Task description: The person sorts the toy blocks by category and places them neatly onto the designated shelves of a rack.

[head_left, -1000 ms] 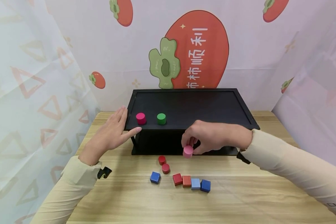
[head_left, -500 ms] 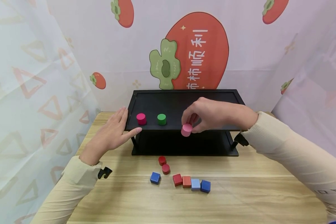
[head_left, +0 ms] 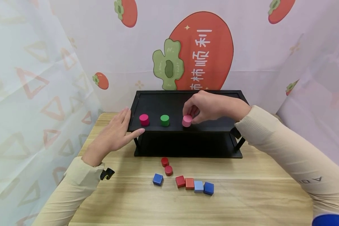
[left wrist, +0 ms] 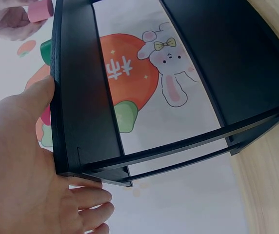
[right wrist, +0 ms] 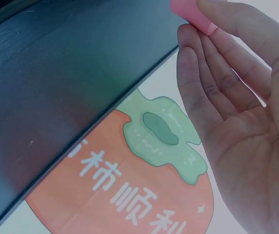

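Observation:
My right hand [head_left: 204,106] pinches a pink cylinder block [head_left: 187,121] between thumb and fingers, at the front of the black two-tier shelf's top [head_left: 214,124]. Whether the block touches the surface I cannot tell. The same pink block [right wrist: 190,12] shows at the top of the right wrist view. Left of it, a green cylinder block [head_left: 164,121] and a magenta cylinder block [head_left: 144,120] stand upright on the top. My left hand [head_left: 113,133] rests with straight fingers against the shelf's left front corner, its thumb along the front edge. In the left wrist view the magenta block is mostly hidden.
On the wooden table [head_left: 124,194] before the shelf lie two red cylinders [head_left: 168,170], a lone blue cube [head_left: 158,179], and a row of red, orange, light blue and dark blue cubes [head_left: 198,186]. A blue object [head_left: 331,219] shows at the bottom right. Printed cloth hangs behind.
My right hand has raised the pink block from in front of the shelf to its top, beside the green block. The left hand has stayed at the corner.

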A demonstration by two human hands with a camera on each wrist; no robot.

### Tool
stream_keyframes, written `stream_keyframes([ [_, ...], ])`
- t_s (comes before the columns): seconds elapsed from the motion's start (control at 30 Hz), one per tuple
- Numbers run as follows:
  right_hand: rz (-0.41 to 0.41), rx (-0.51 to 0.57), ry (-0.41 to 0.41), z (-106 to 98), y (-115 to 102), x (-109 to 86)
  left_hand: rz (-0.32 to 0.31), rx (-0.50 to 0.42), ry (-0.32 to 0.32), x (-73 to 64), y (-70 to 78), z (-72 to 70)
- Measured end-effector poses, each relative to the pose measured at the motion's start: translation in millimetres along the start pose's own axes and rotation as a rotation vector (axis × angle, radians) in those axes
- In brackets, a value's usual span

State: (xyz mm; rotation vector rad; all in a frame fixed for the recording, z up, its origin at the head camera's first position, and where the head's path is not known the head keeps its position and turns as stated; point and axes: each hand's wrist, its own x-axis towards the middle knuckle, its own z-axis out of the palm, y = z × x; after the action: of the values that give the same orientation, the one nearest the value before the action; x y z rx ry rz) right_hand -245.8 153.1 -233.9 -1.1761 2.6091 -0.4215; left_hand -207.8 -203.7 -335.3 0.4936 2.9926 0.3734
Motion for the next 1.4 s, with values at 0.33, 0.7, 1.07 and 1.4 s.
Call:
stream_keyframes([
  [0.33, 0.049, -0.008, -0.019, 1, 5, 12.9, 0.003, 0.001, 0.001, 1.8, -0.7, 0.5],
  [0.7, 0.078, 0.001, -0.043, 6, 9, 17.0, 0.005, -0.002, 0.011, 2.9, -0.3, 0.7],
  [1.07, 0.079, -0.003, -0.039, 8, 9, 16.7, 0.002, -0.003, 0.006, 1.6, -0.7, 1.3],
  [1.4, 0.055, -0.029, 0.004, 2, 2, 7.2, 0.001, -0.009, 0.004, 2.0, -0.4, 1.1],
])
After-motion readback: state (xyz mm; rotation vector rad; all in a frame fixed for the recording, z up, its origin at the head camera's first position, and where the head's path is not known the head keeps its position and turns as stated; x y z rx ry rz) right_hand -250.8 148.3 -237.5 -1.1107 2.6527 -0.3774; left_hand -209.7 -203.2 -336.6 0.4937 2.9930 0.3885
